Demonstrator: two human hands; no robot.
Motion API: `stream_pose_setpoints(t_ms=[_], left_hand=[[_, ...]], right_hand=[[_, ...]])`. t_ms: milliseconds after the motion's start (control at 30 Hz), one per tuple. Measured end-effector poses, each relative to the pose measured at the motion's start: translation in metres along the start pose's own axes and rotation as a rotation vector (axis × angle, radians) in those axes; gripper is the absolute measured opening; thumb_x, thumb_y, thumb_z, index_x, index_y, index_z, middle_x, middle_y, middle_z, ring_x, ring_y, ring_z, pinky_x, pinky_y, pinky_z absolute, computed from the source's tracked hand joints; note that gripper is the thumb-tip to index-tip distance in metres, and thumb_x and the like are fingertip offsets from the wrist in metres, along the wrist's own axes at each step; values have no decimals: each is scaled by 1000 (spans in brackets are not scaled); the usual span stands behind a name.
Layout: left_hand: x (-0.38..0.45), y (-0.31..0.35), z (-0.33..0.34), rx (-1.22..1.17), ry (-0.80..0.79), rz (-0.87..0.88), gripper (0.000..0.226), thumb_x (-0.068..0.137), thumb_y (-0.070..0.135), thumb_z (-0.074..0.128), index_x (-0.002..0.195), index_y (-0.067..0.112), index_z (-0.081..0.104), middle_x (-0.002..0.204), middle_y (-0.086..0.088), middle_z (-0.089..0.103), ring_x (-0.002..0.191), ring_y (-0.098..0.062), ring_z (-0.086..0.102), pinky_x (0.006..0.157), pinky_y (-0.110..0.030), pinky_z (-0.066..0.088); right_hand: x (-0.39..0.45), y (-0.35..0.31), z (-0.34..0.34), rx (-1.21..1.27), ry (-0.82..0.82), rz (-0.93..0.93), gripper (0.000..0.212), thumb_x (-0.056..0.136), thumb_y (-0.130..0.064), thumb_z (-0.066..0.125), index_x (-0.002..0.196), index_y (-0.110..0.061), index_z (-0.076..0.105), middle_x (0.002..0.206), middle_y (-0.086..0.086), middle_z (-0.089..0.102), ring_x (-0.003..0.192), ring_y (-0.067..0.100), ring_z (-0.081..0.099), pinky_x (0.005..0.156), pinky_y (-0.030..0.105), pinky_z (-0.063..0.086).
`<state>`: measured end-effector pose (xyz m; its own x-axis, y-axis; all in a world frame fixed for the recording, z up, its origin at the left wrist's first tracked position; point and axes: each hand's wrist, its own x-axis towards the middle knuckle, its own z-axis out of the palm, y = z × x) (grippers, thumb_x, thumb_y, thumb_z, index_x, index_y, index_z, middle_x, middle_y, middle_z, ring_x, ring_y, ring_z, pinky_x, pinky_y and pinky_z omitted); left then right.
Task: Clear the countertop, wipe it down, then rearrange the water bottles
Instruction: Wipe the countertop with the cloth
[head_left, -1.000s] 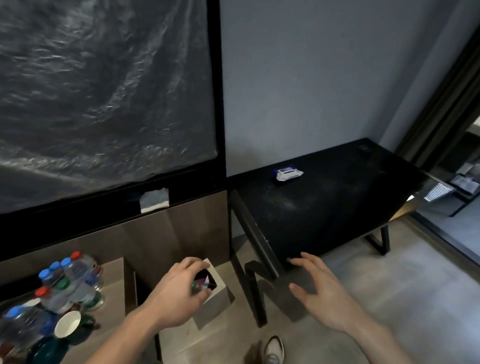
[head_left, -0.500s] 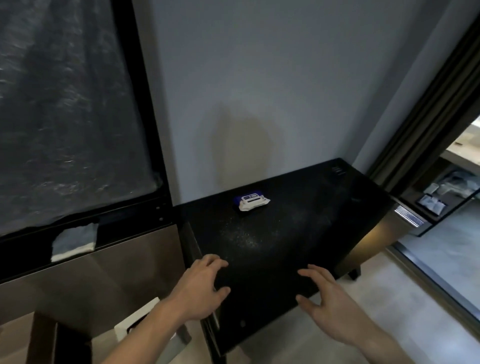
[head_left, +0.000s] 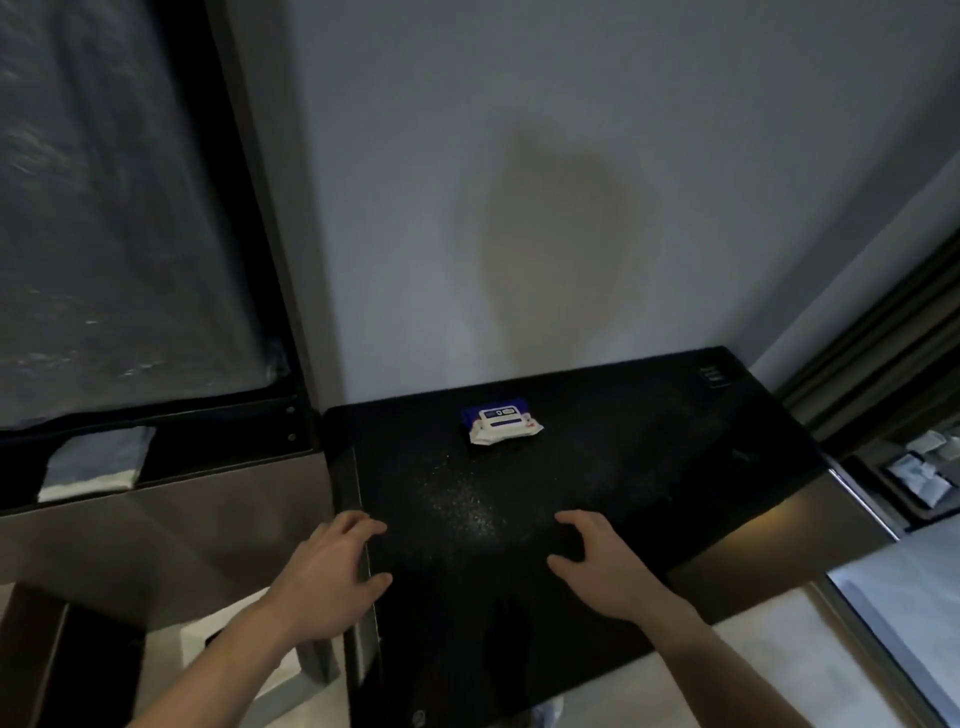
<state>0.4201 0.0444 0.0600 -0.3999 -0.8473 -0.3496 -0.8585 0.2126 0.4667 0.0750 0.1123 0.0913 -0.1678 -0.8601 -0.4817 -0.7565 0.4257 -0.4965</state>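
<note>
One black countertop (head_left: 649, 467) is seen across the lower centre of the frame. One pack of wipes (head_left: 501, 425) lies on it toward the back edge, near the wall. Two hands are held over the near part, both empty with fingers loosely spread: the left hand (head_left: 332, 571) at the counter's left edge, the right hand (head_left: 602, 566) right of centre. One folded cloth (head_left: 96, 463) is seen on the ledge at left. No water bottles are in view.
</note>
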Motion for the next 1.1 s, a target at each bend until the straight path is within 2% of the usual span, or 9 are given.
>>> stream_pose_setpoints(t_ms=[100,233,367,433,600,700,767,933,1100], left_hand=[[14,-4,6,23,9,-105,70,90,57,61,153,35,37,157,10,34,138,-16,42,115,-37,39],[29,5,12,49,10,-249,69,90,57,61,152,36,38,152,9,39,134,-19,45,112,-36,41],[43,22,14,25,22,-351,74,85,62,59,151,34,41,151,8,40,133,-20,47,111,-34,40],[50,34,13,13,34,-393,74,86,63,59,152,34,41,152,9,40,130,-19,51,110,-32,41],[69,64,11,-61,89,-460,66,89,60,60,149,37,43,151,13,40,134,-15,46,111,-35,43],[77,81,15,-76,99,-479,64,90,57,60,149,36,43,150,15,39,134,-14,46,112,-34,42],[81,90,19,-83,107,-492,66,90,56,60,151,35,42,151,14,40,137,-14,43,114,-33,39],[82,100,27,-94,129,-535,63,90,58,58,148,35,45,154,14,39,142,-11,39,114,-30,38],[86,109,32,-110,153,-556,59,91,52,63,145,34,48,148,16,44,133,-9,47,107,-28,43]], right_hand=[[52,8,-13,-41,-80,-9,70,98,-34,69,158,-24,35,162,-4,27,137,15,46,111,25,41],[126,23,-29,-86,-157,-1,73,97,-33,69,159,-25,31,164,2,24,96,6,52,86,18,43],[206,32,-42,-55,-182,35,81,94,-33,72,161,-26,26,163,8,25,120,20,58,100,34,51],[247,32,-44,24,-159,81,81,92,-35,72,160,-24,28,160,11,32,130,27,54,107,40,49],[333,30,-34,224,-114,224,76,94,-36,71,157,-18,32,148,14,49,110,27,59,92,41,55],[377,37,-18,271,-95,309,85,91,-43,71,159,-16,28,150,17,45,120,35,57,98,49,56],[398,39,-10,316,-71,366,85,90,-44,73,158,-15,30,148,19,45,116,36,58,92,49,59],[411,23,-5,502,-54,525,73,89,-32,79,149,-14,42,129,18,57,96,28,62,67,38,58],[394,8,-18,682,-75,514,40,97,-30,71,131,-11,64,104,12,69,89,22,69,72,34,59]])
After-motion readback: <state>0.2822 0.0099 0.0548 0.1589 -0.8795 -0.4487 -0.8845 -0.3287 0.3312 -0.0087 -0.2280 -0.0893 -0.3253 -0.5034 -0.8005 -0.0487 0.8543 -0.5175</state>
